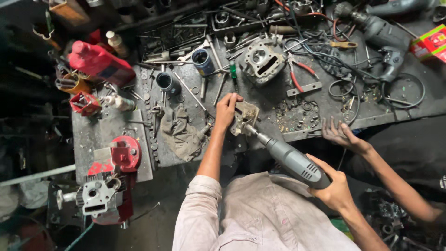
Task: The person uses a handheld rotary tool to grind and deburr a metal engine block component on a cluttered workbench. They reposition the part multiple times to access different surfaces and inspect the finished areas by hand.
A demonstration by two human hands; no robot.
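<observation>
Two hands engaged | metal part [245, 117] clamped by left hand [226, 111] at workbench [116, 128] edge, right of rag [180, 131] | grinder [290, 159] gripped by right hand [335, 187], tip touching part | grinding judged underway, finish not discernible | another person's hand [340, 135] rested right of part

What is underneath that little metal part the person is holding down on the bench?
The left hand presses the metal part onto the grimy workbench near its front edge. The right hand holds a grey rotary tool whose tip meets it. Anything beneath the part is hidden.
</observation>
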